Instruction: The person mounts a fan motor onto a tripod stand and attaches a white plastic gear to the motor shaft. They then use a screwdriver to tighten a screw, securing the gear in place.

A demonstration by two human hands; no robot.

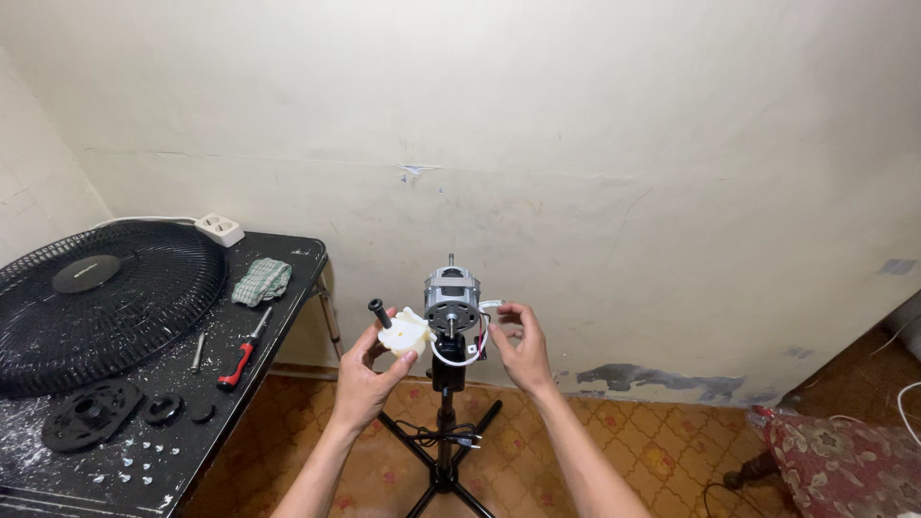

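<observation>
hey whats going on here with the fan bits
A person stands over a bare fan motor on its black stand. The left hand holds a white plastic part with a black knob beside the motor; the right hand pinches the wiring at its other side. A black fan grille and a red-handled screwdriver lie on the black table.

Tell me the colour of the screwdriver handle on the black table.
Red and black; the screwdriver lies on the table, in the head view.

White plastic part w/ black knob [401, 332], beside bare grey fan motor [452, 299] atop stand.
</observation>
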